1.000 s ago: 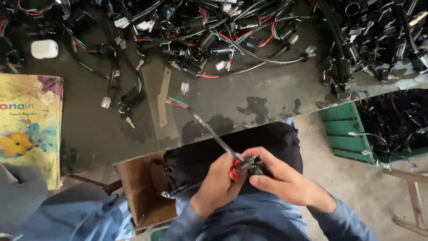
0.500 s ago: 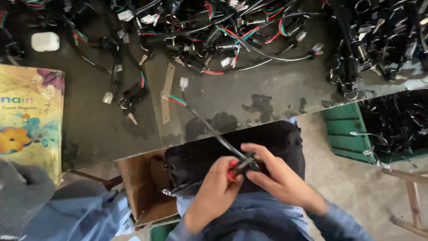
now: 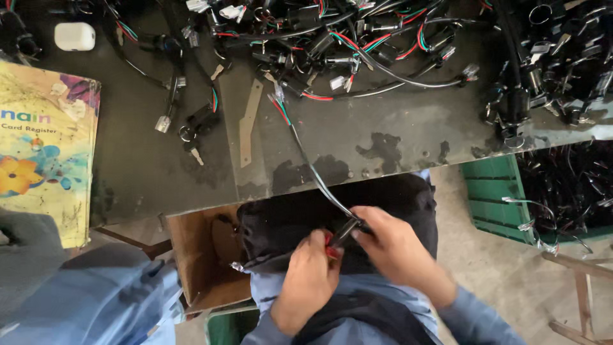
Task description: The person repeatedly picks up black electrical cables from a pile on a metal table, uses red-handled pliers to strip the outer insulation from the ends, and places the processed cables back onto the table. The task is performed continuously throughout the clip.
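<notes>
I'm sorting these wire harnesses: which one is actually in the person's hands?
The black-sheathed harness whose cable runs off the table edge down to both hands; its red and green wire ends lie on the table. The rest lie piled, untouched.

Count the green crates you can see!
2 green crates: one right of the table, filled with black cables; one by the bottom edge, mostly hidden beneath the cardboard box. Others may be hidden.

Colourful printed booklet (image 3: 41, 153) lies flat at tabletop (image 3: 357, 140) left edge: yellow cover, flower art, purple corner. Open brown cardboard box (image 3: 201, 262) under front edge. Green crate (image 3: 495, 198) on the floor, right.
</notes>
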